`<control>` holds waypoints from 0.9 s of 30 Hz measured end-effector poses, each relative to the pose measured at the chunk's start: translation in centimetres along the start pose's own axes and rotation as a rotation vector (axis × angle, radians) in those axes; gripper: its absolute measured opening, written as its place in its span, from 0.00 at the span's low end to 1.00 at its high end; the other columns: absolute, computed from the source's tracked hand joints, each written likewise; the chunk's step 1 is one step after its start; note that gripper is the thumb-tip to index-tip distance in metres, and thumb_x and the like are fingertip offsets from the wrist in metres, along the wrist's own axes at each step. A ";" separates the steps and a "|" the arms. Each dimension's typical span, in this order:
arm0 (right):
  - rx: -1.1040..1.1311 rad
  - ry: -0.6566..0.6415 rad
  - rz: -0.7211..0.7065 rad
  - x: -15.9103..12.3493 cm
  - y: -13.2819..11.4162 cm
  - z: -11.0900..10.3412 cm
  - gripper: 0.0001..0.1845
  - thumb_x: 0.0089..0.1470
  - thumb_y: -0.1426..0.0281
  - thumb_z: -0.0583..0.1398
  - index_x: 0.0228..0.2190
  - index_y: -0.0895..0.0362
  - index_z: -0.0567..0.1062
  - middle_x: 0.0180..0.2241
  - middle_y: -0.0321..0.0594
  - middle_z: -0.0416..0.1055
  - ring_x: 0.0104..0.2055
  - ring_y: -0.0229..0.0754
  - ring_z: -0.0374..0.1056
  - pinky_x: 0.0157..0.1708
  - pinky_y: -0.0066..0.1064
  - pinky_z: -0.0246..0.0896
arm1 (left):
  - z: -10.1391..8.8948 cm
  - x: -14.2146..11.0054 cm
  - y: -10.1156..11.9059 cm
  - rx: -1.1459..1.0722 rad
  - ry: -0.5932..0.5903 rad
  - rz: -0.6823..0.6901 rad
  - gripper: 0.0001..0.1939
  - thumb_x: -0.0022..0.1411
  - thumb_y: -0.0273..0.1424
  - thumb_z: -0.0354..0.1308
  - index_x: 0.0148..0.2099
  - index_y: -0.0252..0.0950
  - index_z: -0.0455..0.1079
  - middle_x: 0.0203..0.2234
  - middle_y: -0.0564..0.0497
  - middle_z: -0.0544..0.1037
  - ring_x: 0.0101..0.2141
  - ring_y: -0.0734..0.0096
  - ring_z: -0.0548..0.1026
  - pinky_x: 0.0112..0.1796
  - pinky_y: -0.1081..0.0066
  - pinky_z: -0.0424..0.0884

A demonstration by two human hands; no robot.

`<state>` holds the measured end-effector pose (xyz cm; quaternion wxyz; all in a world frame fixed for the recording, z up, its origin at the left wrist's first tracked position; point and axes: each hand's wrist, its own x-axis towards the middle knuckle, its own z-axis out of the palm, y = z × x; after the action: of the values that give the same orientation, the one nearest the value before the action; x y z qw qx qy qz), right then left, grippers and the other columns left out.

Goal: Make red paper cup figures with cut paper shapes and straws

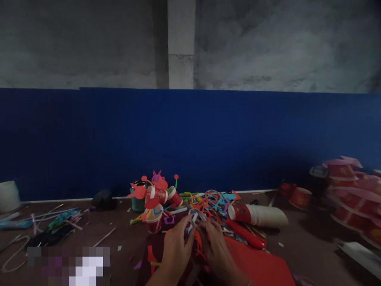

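My left hand (178,240) and my right hand (213,240) meet at the middle of the table, fingers bent and pinching. Between their fingertips is a small whitish, partly see-through piece (195,217), too blurred to name. Just beyond the hands lies a heap of coloured paper strips (205,200). Red sheets of paper (258,260) lie beside and under my right forearm. To the left of my left hand stands a red paper cup (154,225) with paper cut-outs on it. A red-handled tool (245,233), perhaps a stapler, lies right of my right hand.
A stack of paper cups (262,215) lies on its side at the right. Several red cup pieces (354,194) are piled at far right. A dark lump (102,198) and a white cup (8,196) stand left. A blue wall panel (190,139) rises behind the table.
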<state>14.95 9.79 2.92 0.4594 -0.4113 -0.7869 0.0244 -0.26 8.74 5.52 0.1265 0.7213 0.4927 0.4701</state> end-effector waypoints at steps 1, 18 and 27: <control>0.007 -0.006 0.006 -0.1 0.0 0.0 0.10 0.62 0.72 0.49 0.41 0.51 0.67 0.40 0.41 0.72 0.42 0.44 0.66 0.43 0.37 0.63 | 0.1 -0.1 -0.2 0.039 0.024 0.020 0.15 0.62 0.31 0.51 0.52 0.40 0.67 0.45 0.49 0.79 0.43 0.67 0.77 0.43 0.69 0.72; -0.033 -0.051 0.008 -0.2 0.1 0.1 0.09 0.60 0.71 0.51 0.41 0.52 0.68 0.38 0.40 0.73 0.41 0.45 0.67 0.43 0.40 0.62 | 0.3 -0.3 0.2 0.095 -0.016 -0.132 0.07 0.62 0.33 0.52 0.35 0.41 0.71 0.22 0.56 0.77 0.24 0.71 0.76 0.27 0.75 0.65; -0.036 -0.010 0.028 0.1 -0.8 -0.1 0.11 0.55 0.77 0.52 0.35 0.54 0.71 0.30 0.37 0.74 0.32 0.43 0.69 0.37 0.35 0.60 | 0.1 -0.4 0.6 0.104 -0.023 0.021 0.07 0.63 0.30 0.50 0.37 0.40 0.69 0.26 0.54 0.79 0.28 0.69 0.77 0.30 0.74 0.68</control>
<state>14.53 9.30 3.38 0.4475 -0.4304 -0.7837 0.0186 0.15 8.16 5.60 0.0897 0.7374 0.5074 0.4367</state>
